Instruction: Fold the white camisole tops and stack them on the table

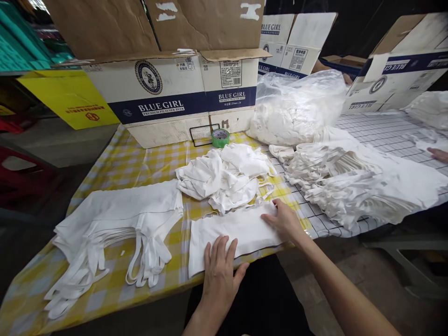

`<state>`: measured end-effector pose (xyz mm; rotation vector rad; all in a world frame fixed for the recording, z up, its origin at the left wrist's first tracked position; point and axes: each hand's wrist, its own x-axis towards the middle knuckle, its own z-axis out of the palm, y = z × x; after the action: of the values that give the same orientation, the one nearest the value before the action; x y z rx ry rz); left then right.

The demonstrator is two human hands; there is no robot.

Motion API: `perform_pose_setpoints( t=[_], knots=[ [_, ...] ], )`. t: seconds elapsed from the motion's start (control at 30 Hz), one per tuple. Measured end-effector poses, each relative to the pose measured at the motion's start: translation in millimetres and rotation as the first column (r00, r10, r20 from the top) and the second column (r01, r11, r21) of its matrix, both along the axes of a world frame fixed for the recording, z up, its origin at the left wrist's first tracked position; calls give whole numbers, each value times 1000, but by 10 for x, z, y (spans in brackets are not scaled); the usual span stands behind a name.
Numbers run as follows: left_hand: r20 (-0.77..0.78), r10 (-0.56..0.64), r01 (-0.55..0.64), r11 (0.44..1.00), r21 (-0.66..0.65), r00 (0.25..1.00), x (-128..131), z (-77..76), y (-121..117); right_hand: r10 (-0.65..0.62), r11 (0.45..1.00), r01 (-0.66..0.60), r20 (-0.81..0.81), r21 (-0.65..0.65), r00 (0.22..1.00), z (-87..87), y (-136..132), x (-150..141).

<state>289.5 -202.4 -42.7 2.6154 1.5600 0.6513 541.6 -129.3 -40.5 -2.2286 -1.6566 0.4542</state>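
Observation:
A white cloth garment lies flat in front of me, its long side along the table's front edge. Flat on its lower left part rests my left hand, fingers stretched out. At its right end is my right hand, with thumb and forefinger apart on the cloth. To the left lies a neat stack of white garments with straps, the straps hanging toward the front edge. Just behind the flat piece sits a crumpled heap of white garments.
Behind stand a Blue Girl beer carton, a green tape roll and a thin black frame. At right are a big pile of white garments and a clear plastic bag. Another person's hand shows far right.

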Motion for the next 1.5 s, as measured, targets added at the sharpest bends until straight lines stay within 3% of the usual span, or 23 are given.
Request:
perform_pose_setpoints(
  t=[0.1, 0.17, 0.3, 0.47, 0.6, 0.7, 0.83, 0.93, 1.07, 1.17, 1.23, 1.33, 1.4, 1.5],
  knots=[
    [-17, 43, -43, 999, -15, 999, 82, 7, 49, 53, 997, -54, -8, -61, 999, 36, 23, -82],
    [-43, 70, -71, 997, -33, 997, 121, 16, 91, 123, 992, -125, -47, -32, 991, 81, 20, -122],
    [-80, 75, -77, 996, -33, 994, 118, 0, 154, 197, 980, -192, -286, 46, 938, 209, -38, -133],
    [-75, 63, -65, 997, -32, 995, 39, -17, 146, 61, 984, -163, -710, -76, 701, 351, -160, -96],
    [57, 22, -11, 981, -195, 998, -11, 79, 205, -12, 985, -142, -851, -101, 524, 425, -240, -117],
    [190, -5, 69, 940, -334, 982, -82, 175, 348, -10, 984, -157, -895, -89, 445, 536, -264, -148],
    [296, -24, 139, 918, -372, 955, -160, 295, 540, 82, 971, -238, -890, -30, 449, 837, -254, -166],
    [386, -108, 273, 873, -405, 916, -74, 400, 626, 152, 959, -281, -879, 21, 451, 1143, -222, -141],
    [552, -250, 504, 779, -374, 795, 352, 585, 803, 181, 956, -289, -872, 48, 455, 1604, -103, -44],
    [591, -266, 534, 774, -340, 761, 806, 786, 1068, 287, 943, -304, -789, 134, 543, 2021, 24, 69],
    [618, -270, 533, 795, -289, 738, 1075, 942, 1264, 419, 901, -370, -674, 226, 609, 2320, 67, 144],
    [635, -363, 558, 819, -133, 683, 1298, 1104, 1446, 617, 784, -565, -425, 257, 663, 2650, 3, 189],
    [587, -435, 583, 808, -79, 683, 1283, 1076, 1435, 685, 723, -665, -311, 187, 659, 2664, -109, 145],
    [480, -483, 616, 771, -164, 733, 1035, 795, 1231, 690, 704, -707, -302, 67, 658, 2285, -297, -5]
  ],
)
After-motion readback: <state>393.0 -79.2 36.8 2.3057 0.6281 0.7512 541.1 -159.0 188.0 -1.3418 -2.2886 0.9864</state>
